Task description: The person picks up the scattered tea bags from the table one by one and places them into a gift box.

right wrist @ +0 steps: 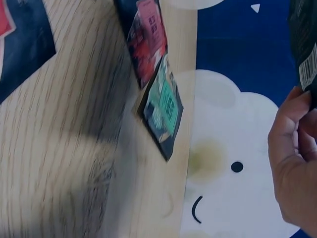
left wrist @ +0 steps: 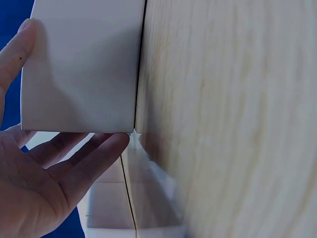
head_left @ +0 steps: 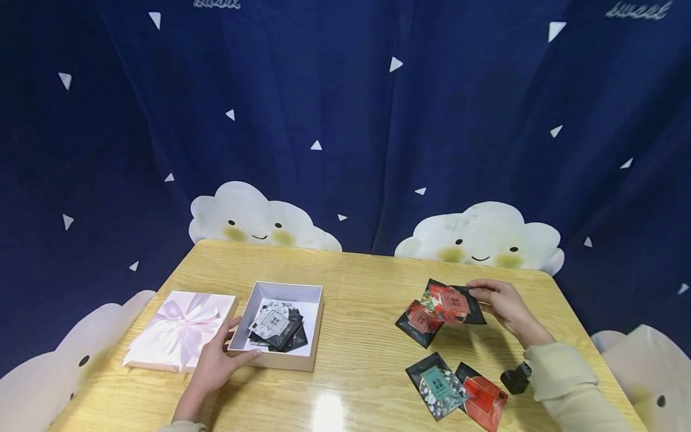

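Plainly, right fingers (head_left: pixel 486 284) pinch barcoded, red-labelled packet (head_left: pixel 454 302); curtain (head_left: pixel 345 90) reads "sweet".

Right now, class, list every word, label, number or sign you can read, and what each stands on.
"sweet": on the blue curtain, upper right; again upper left, partly cut off.
Loose packets and boxed packets: labels too small or blurred to read.
Packet in the right hand: barcode, no digits legible.

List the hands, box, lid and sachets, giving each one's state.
Box: open, boxed sachets inside
Ribboned lid: off, beside box
Held sachet: raised
Near sachets: flat, overlapping
Far sachets: flat, overlapping
Left hand: holding box corner
Right hand: pinching held sachet
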A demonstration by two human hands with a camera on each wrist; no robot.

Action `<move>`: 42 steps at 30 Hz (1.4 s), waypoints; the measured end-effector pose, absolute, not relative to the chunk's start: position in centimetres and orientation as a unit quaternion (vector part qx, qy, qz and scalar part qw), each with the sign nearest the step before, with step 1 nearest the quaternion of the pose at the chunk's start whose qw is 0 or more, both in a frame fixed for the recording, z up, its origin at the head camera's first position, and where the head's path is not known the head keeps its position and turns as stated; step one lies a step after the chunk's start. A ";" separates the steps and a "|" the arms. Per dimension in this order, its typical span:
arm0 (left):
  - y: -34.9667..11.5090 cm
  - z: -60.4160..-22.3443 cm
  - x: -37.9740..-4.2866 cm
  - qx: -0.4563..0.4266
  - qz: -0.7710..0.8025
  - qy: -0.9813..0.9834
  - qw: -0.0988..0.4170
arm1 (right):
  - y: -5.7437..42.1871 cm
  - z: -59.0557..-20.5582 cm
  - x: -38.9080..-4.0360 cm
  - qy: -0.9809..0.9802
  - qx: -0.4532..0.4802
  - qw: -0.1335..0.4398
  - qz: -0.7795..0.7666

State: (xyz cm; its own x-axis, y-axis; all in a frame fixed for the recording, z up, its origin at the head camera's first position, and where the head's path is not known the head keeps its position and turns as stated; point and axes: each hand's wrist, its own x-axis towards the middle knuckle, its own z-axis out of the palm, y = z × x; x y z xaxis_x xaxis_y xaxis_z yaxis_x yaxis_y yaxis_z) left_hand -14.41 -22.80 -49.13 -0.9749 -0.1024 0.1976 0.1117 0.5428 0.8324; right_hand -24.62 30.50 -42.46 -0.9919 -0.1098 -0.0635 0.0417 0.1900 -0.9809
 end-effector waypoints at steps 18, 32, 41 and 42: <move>-22.8 -49.2 -14.4 0.002 -0.475 -0.873 0.114 | 25.7 -41.2 -25.4 0.747 -0.005 0.045 -0.663; -22.9 -49.2 -14.4 0.003 -0.479 -0.871 0.111 | 22.4 -40.8 -26.3 0.720 -0.022 0.046 -0.692; -22.9 -49.3 -14.5 0.003 -0.479 -0.871 0.109 | 19.5 -40.3 -27.0 0.692 -0.030 0.062 -0.718; -22.9 -49.3 -14.5 0.003 -0.479 -0.871 0.108 | 19.2 -40.3 -27.1 0.691 -0.030 0.063 -0.719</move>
State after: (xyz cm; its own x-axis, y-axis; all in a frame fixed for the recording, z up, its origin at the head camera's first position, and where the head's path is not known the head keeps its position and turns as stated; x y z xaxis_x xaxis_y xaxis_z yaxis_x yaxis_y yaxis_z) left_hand -14.52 -22.94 -49.25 -0.9766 -0.1091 0.1851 0.0980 0.5407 0.8355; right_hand -27.06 19.21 -40.25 -0.9901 -0.1331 -0.0438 0.0490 -0.0361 -0.9981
